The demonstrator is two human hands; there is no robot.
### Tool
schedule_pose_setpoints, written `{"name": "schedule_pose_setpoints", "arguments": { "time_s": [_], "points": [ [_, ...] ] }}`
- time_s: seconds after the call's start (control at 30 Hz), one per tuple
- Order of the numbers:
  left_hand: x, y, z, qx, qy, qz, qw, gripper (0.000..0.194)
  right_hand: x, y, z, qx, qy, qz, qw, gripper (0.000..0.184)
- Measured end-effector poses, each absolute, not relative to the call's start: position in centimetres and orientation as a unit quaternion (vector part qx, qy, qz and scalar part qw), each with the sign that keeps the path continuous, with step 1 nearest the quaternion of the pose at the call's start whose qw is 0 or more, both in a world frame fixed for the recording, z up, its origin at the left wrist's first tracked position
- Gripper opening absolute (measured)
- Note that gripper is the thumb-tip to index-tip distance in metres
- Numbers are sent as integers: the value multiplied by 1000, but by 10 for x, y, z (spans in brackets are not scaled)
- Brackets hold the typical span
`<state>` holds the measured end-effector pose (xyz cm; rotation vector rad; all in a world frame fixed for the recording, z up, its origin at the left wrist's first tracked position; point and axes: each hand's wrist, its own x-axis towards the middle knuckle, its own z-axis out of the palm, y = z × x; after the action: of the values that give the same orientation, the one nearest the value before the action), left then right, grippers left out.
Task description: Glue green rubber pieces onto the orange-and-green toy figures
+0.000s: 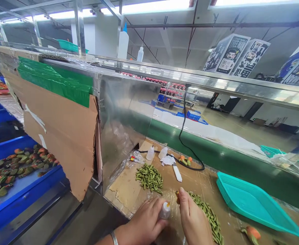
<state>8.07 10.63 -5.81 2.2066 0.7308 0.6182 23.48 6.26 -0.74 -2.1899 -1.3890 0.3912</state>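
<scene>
My left hand is wrapped round a small white squeeze bottle with an orange-tinted tip. Beside it, my right hand pinches a small brownish-orange piece between thumb and finger; its exact kind is hidden. One heap of small green curved pieces lies beyond my left hand. A second heap of green pieces runs along the right side of my right hand, partly covered by it. An orange and green piece sits at the lower right.
Stacked turquoise trays stand at the right of the cardboard-covered bench. Small bottles, crumpled white tissue, a white-handled tool and a black cable lie at the back. A metal panel rises on the left.
</scene>
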Motion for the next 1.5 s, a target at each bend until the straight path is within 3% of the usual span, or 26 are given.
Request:
{"name": "schedule_pose_setpoints", "arguments": {
  "time_s": [0.17,0.4,0.73,0.93,1.1,1.3,1.5],
  "points": [
    [83,108,-55,860,283,230,357,42,252,94,-37,-793,-511,171,285,42],
    [83,107,-53,857,294,228,357,45,254,89,-41,-758,-498,122,403,60],
    [84,102,-64,835,317,255,371,46,222,43,-59,-659,-498,165,539,34],
    [86,103,-63,841,300,263,366,37,203,53,-28,-619,-517,142,574,22],
    [85,104,-62,841,314,252,362,43,215,47,0,-600,-510,106,607,20],
    [86,104,-62,837,322,249,366,39,213,49,-16,-617,-497,121,598,26],
    [88,105,-64,832,330,253,368,40,207,55,-19,-595,-533,111,592,20]
  ]
}}
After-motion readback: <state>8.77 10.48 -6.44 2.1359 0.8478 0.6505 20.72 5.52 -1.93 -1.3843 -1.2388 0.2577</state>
